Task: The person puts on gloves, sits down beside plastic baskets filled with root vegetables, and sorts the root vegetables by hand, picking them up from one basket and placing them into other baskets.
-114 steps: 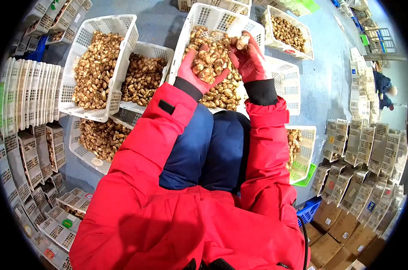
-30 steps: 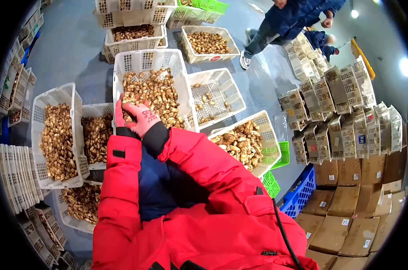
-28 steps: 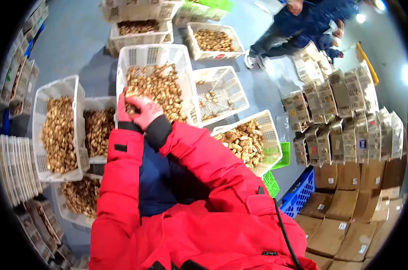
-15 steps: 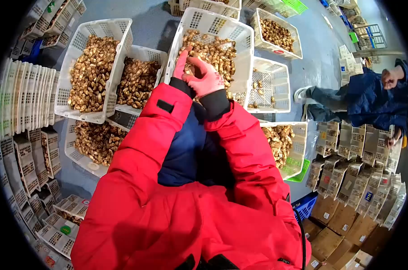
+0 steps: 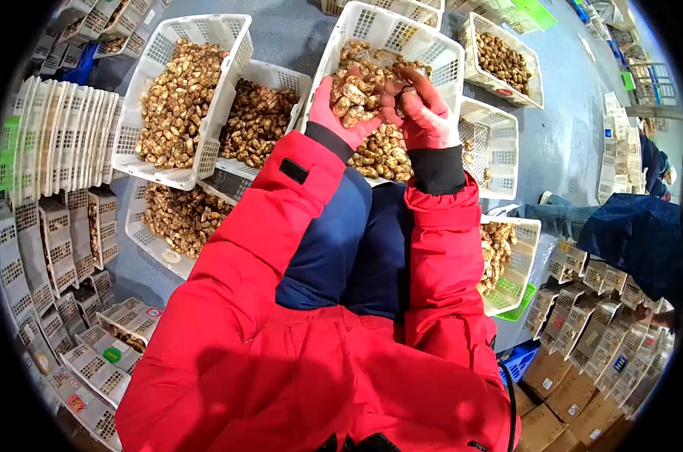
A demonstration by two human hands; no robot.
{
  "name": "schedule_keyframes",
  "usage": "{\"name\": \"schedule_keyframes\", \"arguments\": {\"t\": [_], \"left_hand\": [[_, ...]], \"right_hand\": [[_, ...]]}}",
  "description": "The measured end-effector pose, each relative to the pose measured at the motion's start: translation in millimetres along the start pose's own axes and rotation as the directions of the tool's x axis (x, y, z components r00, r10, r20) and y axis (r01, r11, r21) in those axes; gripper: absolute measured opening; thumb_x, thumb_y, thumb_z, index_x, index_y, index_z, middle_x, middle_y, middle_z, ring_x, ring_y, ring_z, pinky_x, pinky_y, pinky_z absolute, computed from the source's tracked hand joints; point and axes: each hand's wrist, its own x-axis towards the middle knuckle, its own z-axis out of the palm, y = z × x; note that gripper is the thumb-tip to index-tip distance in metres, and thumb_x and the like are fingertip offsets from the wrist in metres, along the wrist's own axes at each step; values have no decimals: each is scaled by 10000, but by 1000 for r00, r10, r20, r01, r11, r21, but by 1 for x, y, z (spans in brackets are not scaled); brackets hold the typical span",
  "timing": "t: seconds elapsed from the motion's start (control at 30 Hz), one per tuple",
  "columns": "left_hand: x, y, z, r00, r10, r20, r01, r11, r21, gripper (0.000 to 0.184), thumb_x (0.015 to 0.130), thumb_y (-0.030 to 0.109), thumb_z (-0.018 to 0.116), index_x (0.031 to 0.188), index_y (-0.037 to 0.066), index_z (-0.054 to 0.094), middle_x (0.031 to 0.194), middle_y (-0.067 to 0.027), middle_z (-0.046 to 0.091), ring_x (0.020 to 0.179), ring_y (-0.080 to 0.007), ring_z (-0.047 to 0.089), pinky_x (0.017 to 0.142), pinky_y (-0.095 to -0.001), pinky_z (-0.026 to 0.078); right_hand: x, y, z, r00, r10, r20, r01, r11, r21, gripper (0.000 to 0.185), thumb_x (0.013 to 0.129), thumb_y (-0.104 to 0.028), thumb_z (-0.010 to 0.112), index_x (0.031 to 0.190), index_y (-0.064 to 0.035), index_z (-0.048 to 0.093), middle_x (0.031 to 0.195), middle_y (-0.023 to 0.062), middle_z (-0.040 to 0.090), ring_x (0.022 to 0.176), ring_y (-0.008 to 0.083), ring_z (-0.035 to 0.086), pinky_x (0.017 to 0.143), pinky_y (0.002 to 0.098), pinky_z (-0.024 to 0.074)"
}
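Both hands are over a white perforated crate [image 5: 441,66] of small brown-and-cream lumpy pieces that look like mushrooms [image 5: 387,151]. My left hand [image 5: 335,119] is cupped, palm up, around several of these mushrooms [image 5: 354,99]. Close beside it, my right hand [image 5: 430,124] has its fingers curled round a mushroom [image 5: 408,92]. Its fingertips partly hide what else it touches. The two thumbs come near each other above the pile.
Left of my knees stand a large crate of paler mushrooms [image 5: 177,105], a darker-filled crate [image 5: 260,124] and a lower crate [image 5: 179,218]. Stacked white crates [image 5: 70,139] line the far left. A sparsely filled crate [image 5: 496,151] is on the right. A person in dark blue [image 5: 631,237] is farther right.
My hands have moved apart, from close together to cupped on either side of the pile, with mushrooms in them. The view has shifted, so the crates appear farther right.
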Motion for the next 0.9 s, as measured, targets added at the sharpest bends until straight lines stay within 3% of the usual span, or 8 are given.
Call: {"name": "schedule_keyframes", "arguments": {"t": [0.3, 0.53, 0.6, 0.67, 0.73, 0.77, 0.87, 0.9], "left_hand": [[3, -5, -3, 1000, -30, 3, 30, 999, 24, 497, 896, 455, 275, 1169, 91, 476, 1225, -183, 478, 1161, -359, 429, 947, -537, 342], [9, -2, -10, 993, -80, -85, 73, 993, -88, 459, 899, 423, 336, 1197, 95, 456, 1182, -129, 510, 1109, -321, 470, 936, -601, 333], [15, -3, -17, 998, -69, 6, 70, 996, -58, 475, 902, 435, 318, 1213, 102, 449, 1184, -115, 513, 1109, -314, 471, 924, -586, 351], [8, -4, -5, 990, -55, -133, 55, 998, -4, 500, 886, 483, 322, 1221, 138, 459, 1185, -78, 525, 1078, -304, 501, 878, -543, 397], [14, 3, -37, 835, -134, 534, 307, 919, -249, 504, 893, 461, 297, 1195, 105, 486, 1178, -124, 528, 1074, -308, 512, 913, -468, 411], [9, 0, -14, 998, -19, -64, 18, 1000, -17, 502, 893, 463, 301, 1205, 110, 475, 1184, -126, 525, 1091, -313, 499, 912, -488, 409], [-1, 5, -2, 1000, -2, 14, 3, 999, -34, 524, 893, 473, 299, 1235, 104, 444, 1214, -139, 502, 1127, -323, 471, 945, -536, 357], [3, 2, -9, 999, 39, -12, -39, 999, 3, 562, 892, 494, 281, 1289, 111, 386, 1291, -147, 437, 1175, -342, 426, 978, -561, 301]], "right_hand": [[-6, 11, -25, 971, -23, -239, 62, 986, 154, 465, 842, -39, 539, 1279, -20, 381, 1069, 147, 545, 932, 233, 557, 795, 326, 481], [17, 23, -62, 858, -146, -493, 177, 984, 16, 526, 804, 17, 535, 1289, -12, 333, 1025, 159, 562, 822, 224, 578, 692, 296, 501], [45, 8, -3, 833, -208, -513, 165, 978, -129, 525, 804, -32, 568, 1281, -18, 348, 1024, 125, 560, 838, 205, 580, 680, 289, 500], [62, 1, 61, 962, -246, -114, 209, 941, -265, 524, 790, -74, 613, 1258, -7, 387, 1060, 99, 554, 878, 161, 562, 714, 267, 480], [67, -7, 98, 956, -266, 123, 293, 895, -336, 507, 785, -97, 633, 1234, 5, 423, 1095, 87, 542, 892, 121, 543, 741, 239, 460], [65, -14, 106, 938, -341, 58, 329, 829, -453, 468, 788, -107, 633, 1208, 8, 463, 1062, 76, 570, 882, 119, 553, 764, 232, 452], [47, -14, 64, 954, -230, -194, 45, 745, -665, 341, 811, -96, 592, 1136, -7, 546, 963, 76, 637, 910, 138, 587, 830, 247, 451], [38, -9, 43, 978, -132, -164, -41, 645, -763, 400, 845, -99, 555, 1229, -25, 473, 1065, 78, 603, 891, 106, 587, 749, 218, 481]]}}
